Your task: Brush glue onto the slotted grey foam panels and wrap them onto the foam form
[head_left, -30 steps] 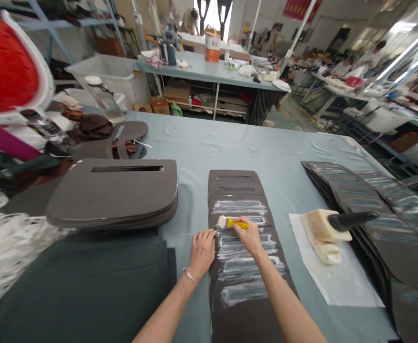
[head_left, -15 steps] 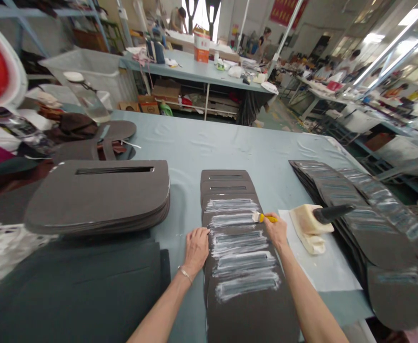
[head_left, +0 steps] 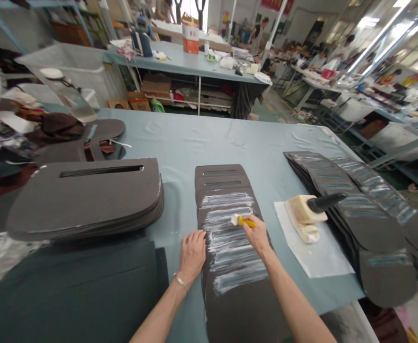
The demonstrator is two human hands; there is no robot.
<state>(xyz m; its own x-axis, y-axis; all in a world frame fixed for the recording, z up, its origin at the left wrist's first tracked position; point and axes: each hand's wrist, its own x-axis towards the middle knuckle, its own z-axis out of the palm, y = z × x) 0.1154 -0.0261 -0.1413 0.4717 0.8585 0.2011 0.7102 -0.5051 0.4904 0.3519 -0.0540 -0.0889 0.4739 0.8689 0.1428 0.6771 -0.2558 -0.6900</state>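
Note:
Overlapping dark grey panels [head_left: 242, 312] with slots run away from me in a row, and white streaks of what looks like glue surround several of the slots. A small brush [head_left: 246, 221] with a yellow handle is gripped in my right hand [head_left: 257, 234], its whitened bristles over one of the streaked bands. My left hand [head_left: 193, 252] lies flat along the left edge of the panels, fingers stretched forward and holding nothing. To the right, a cream-coloured block-shaped container [head_left: 303, 209] with a black handle sits on a white sheet [head_left: 323, 262].
A thick stack of slotted grey panels [head_left: 87, 200] stands left, behind dark green sheets [head_left: 87, 286]. More streaked panels [head_left: 369, 233] fan out at the right. A clear jar [head_left: 73, 100] stands at the back left. Beyond is another table [head_left: 173, 64], with people farther off.
The brush and my right hand have moved left across the panels, from the right end of a streaked band toward its middle. My left hand stays at the edge. The view has shifted slightly.

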